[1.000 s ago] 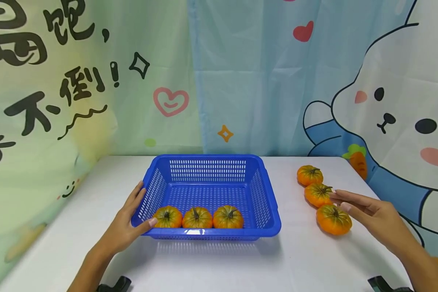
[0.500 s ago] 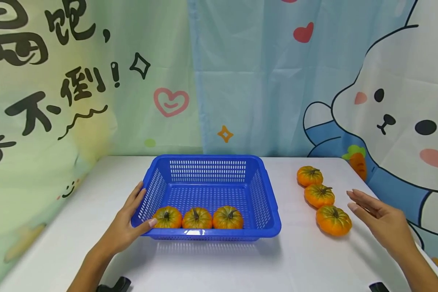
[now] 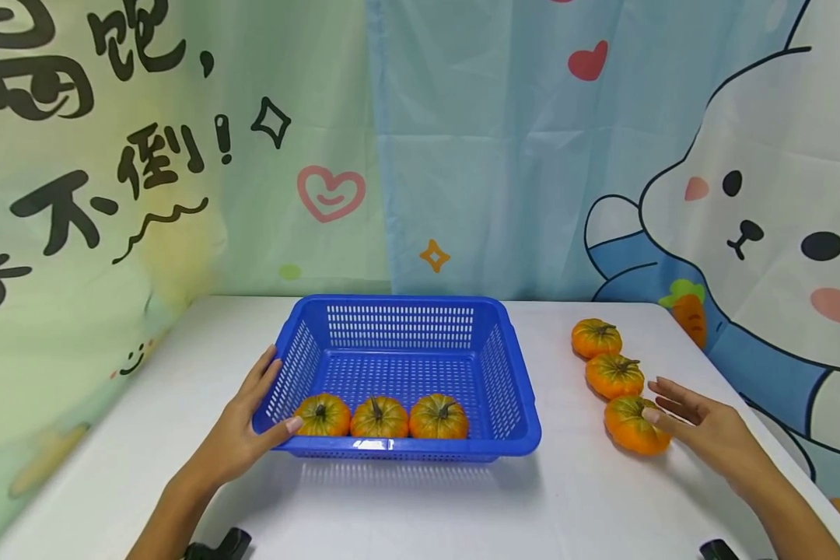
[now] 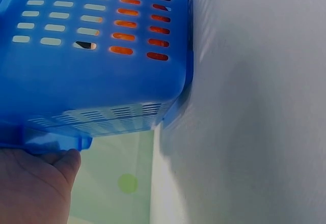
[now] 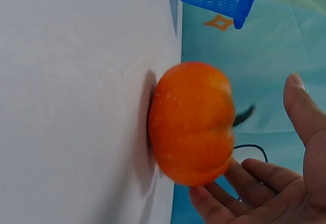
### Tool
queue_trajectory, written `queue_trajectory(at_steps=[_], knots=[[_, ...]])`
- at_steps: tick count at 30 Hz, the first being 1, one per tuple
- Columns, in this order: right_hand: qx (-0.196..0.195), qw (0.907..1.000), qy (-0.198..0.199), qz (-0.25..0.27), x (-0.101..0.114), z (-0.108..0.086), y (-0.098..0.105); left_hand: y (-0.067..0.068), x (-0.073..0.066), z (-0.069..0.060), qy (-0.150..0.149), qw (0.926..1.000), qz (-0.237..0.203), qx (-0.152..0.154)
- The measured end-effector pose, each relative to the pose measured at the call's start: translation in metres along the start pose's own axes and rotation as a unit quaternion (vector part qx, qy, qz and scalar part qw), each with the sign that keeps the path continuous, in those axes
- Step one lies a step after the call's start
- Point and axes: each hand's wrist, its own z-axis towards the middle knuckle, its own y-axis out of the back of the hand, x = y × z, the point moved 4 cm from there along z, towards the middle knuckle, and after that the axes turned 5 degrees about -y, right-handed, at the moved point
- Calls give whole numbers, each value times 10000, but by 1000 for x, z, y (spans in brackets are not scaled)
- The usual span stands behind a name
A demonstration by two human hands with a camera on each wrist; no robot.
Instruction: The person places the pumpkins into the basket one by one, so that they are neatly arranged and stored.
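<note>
The blue basket point(image 3: 406, 447) holds three small pumpkins, left point(image 3: 323, 416), middle point(image 3: 379, 418) and right point(image 3: 439, 417), in a row along its near side. My left hand point(image 3: 241, 432) grips the basket's left rim, thumb over the near corner; in the left wrist view that hand point(image 4: 38, 186) lies at the rim. On the right, a far pumpkin point(image 3: 596, 338), a middle one point(image 3: 614, 376) and a near one point(image 3: 635, 425) stand in a slanting line. My right hand point(image 3: 717, 435) is at the near pumpkin, fingertips against its side in the right wrist view point(image 5: 193, 124), thumb apart and uncurled.
The white table point(image 3: 420, 513) carries everything. Behind it hangs a printed curtain point(image 3: 462, 194). Dark objects show at the bottom edge, one at left point(image 3: 220, 544) and one at right point(image 3: 717, 551).
My right hand drew back to the right from the pumpkins, then came in again to the near one, which has shifted and tilted slightly. My left hand and the basket stay put.
</note>
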Motion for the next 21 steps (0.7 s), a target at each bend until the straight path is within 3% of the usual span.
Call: queue_trajectory(at_steps=[7, 21], knots=[[292, 9994, -110, 141, -1, 8, -4, 0, 0, 0, 44, 10000, 12, 20], [481, 9982, -335, -154, -5, 17, -7, 1, -1, 0, -27, 10000, -35, -8]])
